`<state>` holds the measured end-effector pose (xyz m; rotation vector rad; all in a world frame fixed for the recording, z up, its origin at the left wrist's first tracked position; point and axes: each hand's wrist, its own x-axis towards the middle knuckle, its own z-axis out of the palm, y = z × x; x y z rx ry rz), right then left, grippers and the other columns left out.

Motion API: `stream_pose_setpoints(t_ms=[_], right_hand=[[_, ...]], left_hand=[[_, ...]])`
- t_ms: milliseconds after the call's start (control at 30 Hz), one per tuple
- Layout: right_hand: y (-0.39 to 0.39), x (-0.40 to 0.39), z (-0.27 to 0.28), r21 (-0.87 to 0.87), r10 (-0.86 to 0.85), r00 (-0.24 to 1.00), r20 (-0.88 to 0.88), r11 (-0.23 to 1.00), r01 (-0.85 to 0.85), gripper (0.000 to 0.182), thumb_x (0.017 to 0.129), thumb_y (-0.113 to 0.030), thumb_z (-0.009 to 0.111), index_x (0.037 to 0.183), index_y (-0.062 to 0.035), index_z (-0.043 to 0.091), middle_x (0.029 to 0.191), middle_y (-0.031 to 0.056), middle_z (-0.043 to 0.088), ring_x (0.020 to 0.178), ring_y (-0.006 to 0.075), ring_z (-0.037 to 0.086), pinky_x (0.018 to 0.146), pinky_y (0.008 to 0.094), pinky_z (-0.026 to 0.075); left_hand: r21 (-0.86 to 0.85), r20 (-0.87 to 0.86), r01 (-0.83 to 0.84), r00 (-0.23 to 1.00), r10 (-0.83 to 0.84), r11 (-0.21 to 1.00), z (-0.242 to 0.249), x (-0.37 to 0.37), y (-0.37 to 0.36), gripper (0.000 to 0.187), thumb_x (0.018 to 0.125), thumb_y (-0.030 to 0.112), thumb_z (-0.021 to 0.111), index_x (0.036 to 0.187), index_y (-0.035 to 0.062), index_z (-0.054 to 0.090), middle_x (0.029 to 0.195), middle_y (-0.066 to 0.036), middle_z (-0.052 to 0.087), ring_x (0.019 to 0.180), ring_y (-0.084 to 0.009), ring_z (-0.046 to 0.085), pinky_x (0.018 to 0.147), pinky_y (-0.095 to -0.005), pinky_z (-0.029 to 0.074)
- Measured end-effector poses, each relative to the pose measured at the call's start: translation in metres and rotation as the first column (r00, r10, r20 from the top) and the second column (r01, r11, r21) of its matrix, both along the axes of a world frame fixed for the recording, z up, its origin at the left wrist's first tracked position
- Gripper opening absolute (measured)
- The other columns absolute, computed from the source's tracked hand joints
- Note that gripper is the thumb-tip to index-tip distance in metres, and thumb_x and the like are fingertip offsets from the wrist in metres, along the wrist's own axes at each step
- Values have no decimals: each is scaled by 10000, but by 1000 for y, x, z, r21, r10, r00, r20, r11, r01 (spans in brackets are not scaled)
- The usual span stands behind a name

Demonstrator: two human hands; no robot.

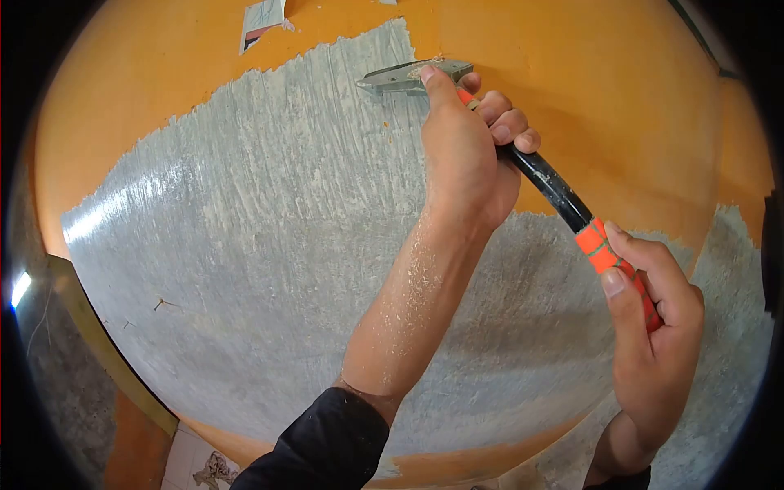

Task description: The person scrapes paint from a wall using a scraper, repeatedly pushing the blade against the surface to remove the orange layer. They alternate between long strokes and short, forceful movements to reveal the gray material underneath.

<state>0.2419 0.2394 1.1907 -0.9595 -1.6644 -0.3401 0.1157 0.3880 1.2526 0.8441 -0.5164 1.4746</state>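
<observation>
A long-handled paint scraper (558, 189) lies against the wall, its flat metal head (400, 79) at the border of orange paint and bare grey plaster. My left hand (469, 151) is wrapped round the handle just below the head, thumb resting up on the metal. Lower down to the right, my right hand (657, 306) grips the orange end of the handle. Pale flecks cover my left forearm, and some debris sits on the scraper's head. The blade's edge against the wall cannot be made out clearly.
Orange paint (588, 98) covers the upper wall, with scraped grey plaster (269, 269) below and left. A torn paper scrap (263, 20) sticks near the top. A small nail (161, 305) juts out at left. A frame edge (114, 351) borders the wall; debris (215, 471) lies below.
</observation>
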Motion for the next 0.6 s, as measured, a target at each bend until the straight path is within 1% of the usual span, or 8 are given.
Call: stream_pose_setpoints(t_ms=[100,200,300,400,500,600], right_hand=[[0,-2,6,-40,-6,999,-36,999,4,237,932,0,571,1154,55,635,789,-5,545,638,23,377,565,201,301],[8,3,6,-20,5,1000,-30,1000,-5,239,942,-3,564,1164,52,632,805,-13,549,644,19,366,567,198,293],[6,-1,15,-10,-20,1000,-10,1000,19,242,947,1,558,1174,45,629,829,-18,550,649,17,365,569,194,291],[7,-2,22,-23,18,1000,-9,1000,-18,243,955,0,552,1185,38,621,848,-13,551,656,17,367,568,196,296],[7,-2,29,-20,27,999,-44,999,-28,244,962,-13,557,1194,32,615,863,-7,555,662,19,377,571,199,309],[5,-7,35,-55,2,998,-57,998,-5,245,970,-29,557,1203,30,609,848,-10,545,671,22,390,576,199,322]], left_hand=[[6,1,-26,1000,26,1000,5,0,1,429,1071,488,247,990,103,418,664,60,294,546,-54,301,511,-232,335],[31,-13,-50,999,51,998,12,-2,4,436,1069,495,247,988,100,415,664,57,293,550,-57,307,519,-237,343],[38,-6,-41,999,41,998,19,-4,4,436,1069,495,242,989,101,410,663,53,289,554,-60,311,529,-244,351],[61,1,-56,998,56,997,27,-6,6,440,1071,490,234,982,95,406,664,49,283,555,-62,311,540,-248,361],[82,18,-56,998,54,995,34,-7,7,446,1073,484,226,965,89,404,662,48,277,553,-65,309,544,-246,365],[90,6,-52,999,52,995,42,-10,11,464,1072,489,218,960,82,409,656,47,274,550,-68,307,544,-247,370]])
